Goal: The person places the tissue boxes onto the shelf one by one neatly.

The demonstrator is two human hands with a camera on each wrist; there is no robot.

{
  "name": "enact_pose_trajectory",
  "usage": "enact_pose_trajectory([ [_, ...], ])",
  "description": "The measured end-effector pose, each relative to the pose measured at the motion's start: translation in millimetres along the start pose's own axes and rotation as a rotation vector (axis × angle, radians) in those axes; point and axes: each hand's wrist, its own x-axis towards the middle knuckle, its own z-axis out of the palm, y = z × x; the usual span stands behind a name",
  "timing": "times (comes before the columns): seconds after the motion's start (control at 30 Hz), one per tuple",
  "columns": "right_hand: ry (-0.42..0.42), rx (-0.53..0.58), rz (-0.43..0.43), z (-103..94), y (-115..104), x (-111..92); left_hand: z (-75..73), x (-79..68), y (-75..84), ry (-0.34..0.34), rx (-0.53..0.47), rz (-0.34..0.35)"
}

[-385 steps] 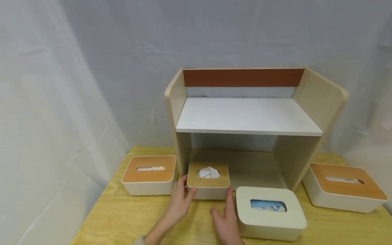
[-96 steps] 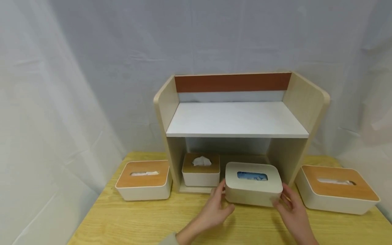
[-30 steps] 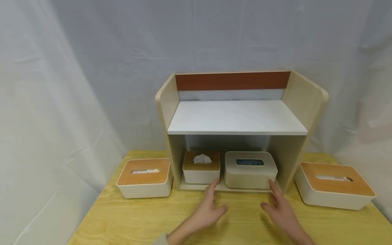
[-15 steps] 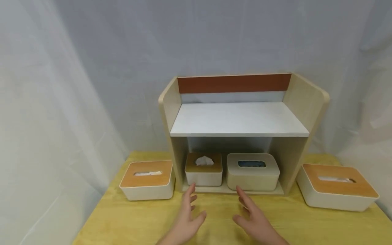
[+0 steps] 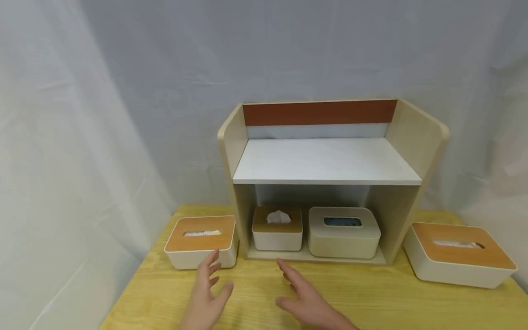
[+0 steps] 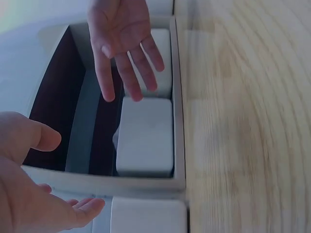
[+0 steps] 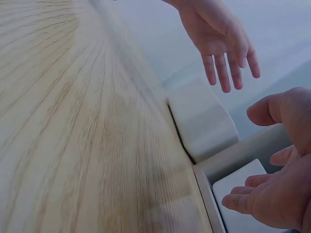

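Observation:
My left hand (image 5: 205, 293) is open in front of the left tissue box (image 5: 178, 238), which has a white body and an orange wood-look lid. In the head view its fingertips overlap the box's front; contact cannot be told. Farther right, my right hand (image 5: 309, 302) hovers over the table, holding nothing, fingers extended. Both palms face each other in the left wrist view. A small tissue box (image 5: 277, 240) with a brown lid stands in the shelf's lower compartment at left. Beside it, slightly apart, sits a cream tissue box (image 5: 344, 246).
A two-level desk shelf (image 5: 327, 162) with a white upper board stands at the back of the wooden table (image 5: 255, 288). Outside its right panel is another orange-lidded tissue box (image 5: 459, 259). Pale curtains (image 5: 173, 91) hang behind and at the sides.
First the small brown-lidded box, later the cream tissue box went from the table into the lower compartment. Both hands have since let go and moved left toward the left orange-lidded box.

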Motion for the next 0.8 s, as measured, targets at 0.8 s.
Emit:
enact_pose_trajectory([
  [0.8,0.059,0.014,-0.001,52.6,8,53,-73.6,34.7,-58.6,0.173,-0.012,-0.299],
])
